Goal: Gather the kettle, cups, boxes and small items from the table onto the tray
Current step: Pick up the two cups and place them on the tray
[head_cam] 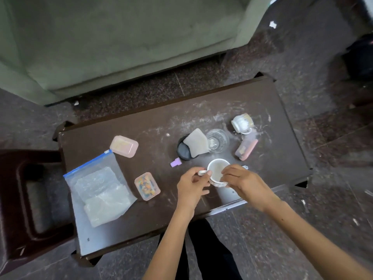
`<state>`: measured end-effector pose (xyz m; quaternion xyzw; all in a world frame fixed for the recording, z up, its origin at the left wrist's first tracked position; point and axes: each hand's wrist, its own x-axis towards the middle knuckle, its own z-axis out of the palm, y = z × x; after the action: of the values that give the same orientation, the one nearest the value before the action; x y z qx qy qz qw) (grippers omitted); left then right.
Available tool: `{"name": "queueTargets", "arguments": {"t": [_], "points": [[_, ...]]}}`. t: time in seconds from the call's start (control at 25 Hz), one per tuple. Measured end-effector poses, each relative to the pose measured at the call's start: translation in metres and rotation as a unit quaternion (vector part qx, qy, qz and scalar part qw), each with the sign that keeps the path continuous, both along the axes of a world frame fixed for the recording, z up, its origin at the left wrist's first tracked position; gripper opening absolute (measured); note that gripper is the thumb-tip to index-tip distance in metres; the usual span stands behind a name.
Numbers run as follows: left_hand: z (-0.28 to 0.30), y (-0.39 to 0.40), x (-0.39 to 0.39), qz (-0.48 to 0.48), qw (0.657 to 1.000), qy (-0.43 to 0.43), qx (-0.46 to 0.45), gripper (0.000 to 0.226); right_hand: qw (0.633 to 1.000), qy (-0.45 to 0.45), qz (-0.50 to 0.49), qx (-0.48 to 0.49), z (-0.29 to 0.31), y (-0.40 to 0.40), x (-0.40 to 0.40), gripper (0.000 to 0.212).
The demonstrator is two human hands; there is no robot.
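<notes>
A white cup [217, 170] stands upright near the front edge of the dark table [153, 122]. My left hand [192, 185] pinches its handle on the left. My right hand [242, 183] grips its rim and right side. A second white cup [242, 122] lies tipped at the back right. Beside it stands a clear glass [217, 140], with a grey pad [196, 143] leaning on a black round item [183, 152]. Pink boxes sit at the left [124, 146], at the front [147, 186] and at the right [246, 150]. A small purple piece [175, 162] lies by the black item.
A zip bag [101, 188] with clear packets lies on the table's left end. A dark brown stool [30, 201] stands left of the table. A green sofa [121, 37] is behind it. A metal strip [232, 205] runs along the front edge under my right hand.
</notes>
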<state>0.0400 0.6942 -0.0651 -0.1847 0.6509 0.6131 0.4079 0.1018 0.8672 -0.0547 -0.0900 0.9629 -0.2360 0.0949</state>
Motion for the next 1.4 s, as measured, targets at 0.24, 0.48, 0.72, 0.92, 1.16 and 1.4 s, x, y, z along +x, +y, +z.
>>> {"name": "queueTargets", "arguments": {"t": [0.24,0.48,0.72,0.92,1.16,1.4], "points": [[0.007,0.053,-0.018,-0.097,0.994,0.044,0.001,0.036,0.999,0.031,-0.041,0.007,0.008,0.060,-0.005,0.033],[0.000,0.082,-0.027,-0.095,0.986,0.125,-0.060,0.049,0.928,0.098,-0.331,-0.141,0.004,0.090,-0.036,0.031],[-0.005,0.087,-0.034,-0.076,0.987,0.117,-0.076,0.045,0.870,-0.042,-0.484,-0.080,-0.056,0.114,-0.101,0.041],[-0.004,0.085,-0.029,-0.049,0.992,0.082,-0.083,0.038,0.870,-0.119,-0.477,0.024,-0.076,0.103,-0.130,0.044],[0.000,0.074,-0.028,-0.031,0.993,0.068,-0.089,0.036,0.854,-0.160,-0.495,-0.001,-0.090,0.106,-0.126,0.044],[0.015,0.060,-0.029,0.002,0.995,0.076,-0.067,0.038,0.903,-0.082,-0.421,-0.004,-0.074,0.096,-0.109,0.022]]}}
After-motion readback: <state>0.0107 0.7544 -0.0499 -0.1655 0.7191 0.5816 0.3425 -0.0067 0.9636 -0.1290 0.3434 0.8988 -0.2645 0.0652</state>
